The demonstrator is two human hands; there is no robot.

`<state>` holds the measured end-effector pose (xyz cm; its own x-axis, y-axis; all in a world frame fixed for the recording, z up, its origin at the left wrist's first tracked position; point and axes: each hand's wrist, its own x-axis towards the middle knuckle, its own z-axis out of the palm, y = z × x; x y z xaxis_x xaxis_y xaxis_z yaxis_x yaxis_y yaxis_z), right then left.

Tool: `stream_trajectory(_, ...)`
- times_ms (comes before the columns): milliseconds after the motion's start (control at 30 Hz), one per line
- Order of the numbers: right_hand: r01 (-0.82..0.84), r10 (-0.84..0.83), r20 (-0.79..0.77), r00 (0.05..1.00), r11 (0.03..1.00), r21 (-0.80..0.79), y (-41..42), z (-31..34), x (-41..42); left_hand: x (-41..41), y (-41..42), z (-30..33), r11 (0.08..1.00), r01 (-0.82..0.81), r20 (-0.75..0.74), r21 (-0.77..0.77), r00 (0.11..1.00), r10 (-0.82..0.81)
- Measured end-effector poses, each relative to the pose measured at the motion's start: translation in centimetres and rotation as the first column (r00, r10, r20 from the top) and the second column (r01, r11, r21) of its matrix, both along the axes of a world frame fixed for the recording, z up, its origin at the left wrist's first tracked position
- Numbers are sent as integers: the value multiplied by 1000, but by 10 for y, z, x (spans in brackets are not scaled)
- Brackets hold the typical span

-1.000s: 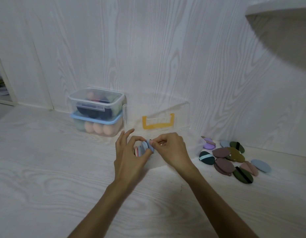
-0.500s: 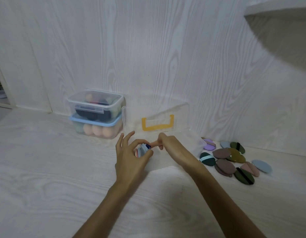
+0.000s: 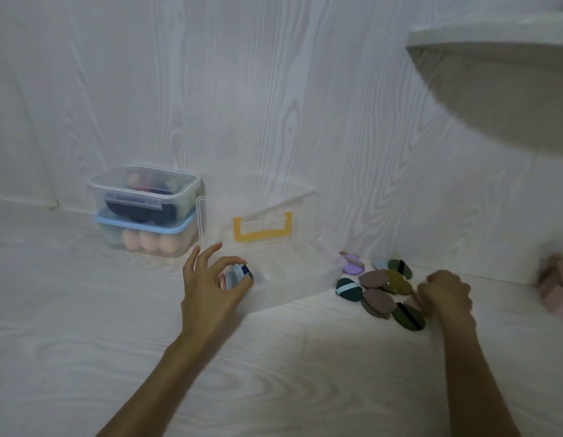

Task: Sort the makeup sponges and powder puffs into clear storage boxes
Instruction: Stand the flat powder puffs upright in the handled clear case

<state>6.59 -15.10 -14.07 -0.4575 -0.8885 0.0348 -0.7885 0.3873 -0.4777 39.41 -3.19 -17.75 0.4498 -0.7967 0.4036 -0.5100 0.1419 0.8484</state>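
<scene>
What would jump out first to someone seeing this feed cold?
Probably the loose heap of flat oval powder puffs in mauve, olive, dark green and lilac on the white wood-grain surface, right of centre, where the right hand curls over its near edge. Next, the left hand holding a fanned stack of puffs at the open clear box with a yellow handle. Behind it, two lidded clear boxes sit stacked against the wall.

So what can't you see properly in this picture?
All in the head view:
- The right hand is blurred and covers the pile's right edge; whether it grips a puff is unclear.
- The left hand holds a stack of flat puffs; its fingers hide how many.
- The clear lidded box with dark contents: what's inside is murky.
- The pink object at the right edge is cut off and blurred.
</scene>
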Motion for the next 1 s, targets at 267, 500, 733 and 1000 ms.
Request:
stream_trajectory(267, 126, -129, 57, 990, 991, 42, -14, -11, -20, 0, 0, -1, 1000, 4, 8, -5, 1000, -4)
stream_trajectory(500, 187, -184, 77, 980, 982, -33, -15, 1, -22, 0, 0, 0, 1000, 6, 6, 7, 1000, -6)
stream_trajectory(733, -181, 243, 102, 965, 892, -414, 23, 71, 34, -2, 1, 1, 1000, 4, -17, 2, 1000, -4)
stream_trajectory(1000, -609, 709, 110, 697, 666, -432, 73, 60, 185, -2, -1, 0, 1000, -18, -31, -1, 999, 18)
